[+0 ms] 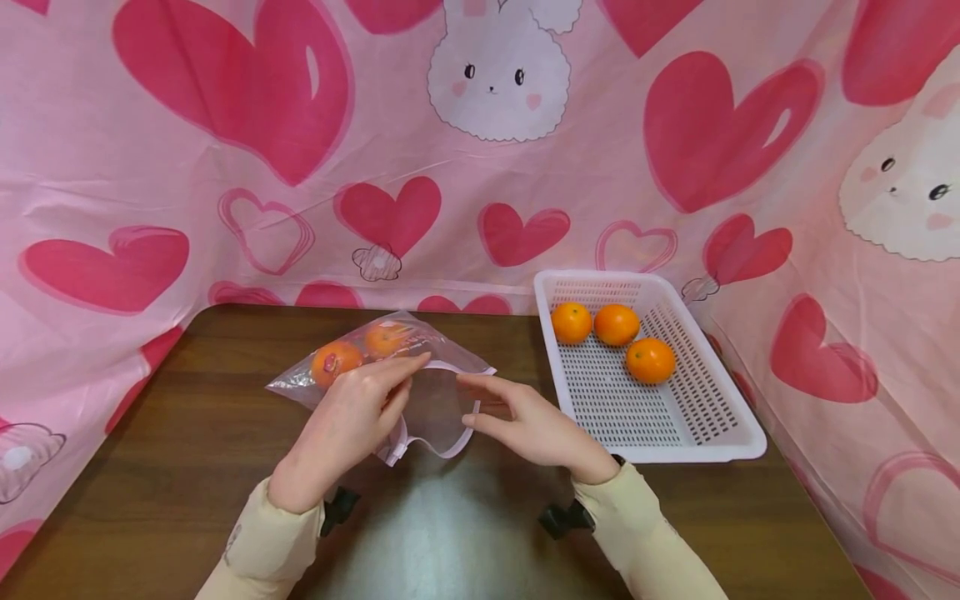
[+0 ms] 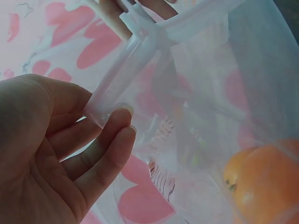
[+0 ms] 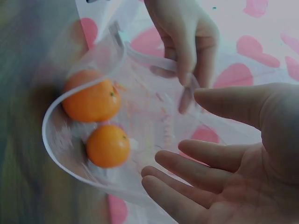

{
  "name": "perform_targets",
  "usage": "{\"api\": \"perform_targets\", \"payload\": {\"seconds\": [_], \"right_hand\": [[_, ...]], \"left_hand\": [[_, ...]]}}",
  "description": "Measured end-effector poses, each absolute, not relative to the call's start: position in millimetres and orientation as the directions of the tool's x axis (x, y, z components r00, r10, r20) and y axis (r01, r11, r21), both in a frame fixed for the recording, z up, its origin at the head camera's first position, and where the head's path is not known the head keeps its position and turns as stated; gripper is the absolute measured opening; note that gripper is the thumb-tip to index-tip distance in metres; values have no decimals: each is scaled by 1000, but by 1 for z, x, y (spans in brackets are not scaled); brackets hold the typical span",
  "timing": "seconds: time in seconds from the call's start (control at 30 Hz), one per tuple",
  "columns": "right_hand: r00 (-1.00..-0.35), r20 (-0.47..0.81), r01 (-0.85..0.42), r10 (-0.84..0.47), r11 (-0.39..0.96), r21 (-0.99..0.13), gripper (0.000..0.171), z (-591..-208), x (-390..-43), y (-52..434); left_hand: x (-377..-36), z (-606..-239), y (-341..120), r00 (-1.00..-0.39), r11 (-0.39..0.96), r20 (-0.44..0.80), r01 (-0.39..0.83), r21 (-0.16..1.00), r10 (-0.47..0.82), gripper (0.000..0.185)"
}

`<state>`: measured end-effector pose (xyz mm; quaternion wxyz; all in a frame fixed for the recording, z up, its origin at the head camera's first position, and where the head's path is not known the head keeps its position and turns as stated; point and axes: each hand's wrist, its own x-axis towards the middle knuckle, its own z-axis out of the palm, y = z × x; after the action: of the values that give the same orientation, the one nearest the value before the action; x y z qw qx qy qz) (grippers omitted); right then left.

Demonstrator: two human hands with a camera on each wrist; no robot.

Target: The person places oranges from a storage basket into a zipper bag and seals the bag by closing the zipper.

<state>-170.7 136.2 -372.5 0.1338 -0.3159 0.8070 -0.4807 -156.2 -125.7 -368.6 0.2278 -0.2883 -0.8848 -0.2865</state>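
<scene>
A clear zip bag [image 1: 438, 417] with a white rim lies on the table, its mouth spread toward me. Two oranges are inside it: one orange [image 3: 91, 96] next to a smaller-looking orange [image 3: 108, 145]. With thumb and fingers, my left hand [image 1: 363, 400] pinches the bag's edge, seen close in the left wrist view. At the right side of the mouth is my right hand [image 1: 528, 421]. Its fingers are extended and apart from the thumb, against the bag's rim. Whether its fingertips reach inside the bag, I cannot tell.
To the right stands a white plastic basket [image 1: 600, 408] with slotted sides. It holds three oranges [image 1: 650, 361] toward its far end. The brown wooden table [image 1: 187, 467] is bordered by a pink cloth [image 1: 420, 125] with hearts and rabbits.
</scene>
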Motion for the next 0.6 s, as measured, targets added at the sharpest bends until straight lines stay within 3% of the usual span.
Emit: {"api": "perform_targets", "payload": {"seconds": [0.23,0.6], "right_hand": [[-786,85,-377,-612,365,-851,56,-356,-165,159],[-882,138,-333,-451,388,-859,56,-329,-166,199]], "left_hand": [[-157,-369,-125,-733,667,569,638,384,374,40],[-158,-370,-125,-727,659,577,645,388,372,38]]}}
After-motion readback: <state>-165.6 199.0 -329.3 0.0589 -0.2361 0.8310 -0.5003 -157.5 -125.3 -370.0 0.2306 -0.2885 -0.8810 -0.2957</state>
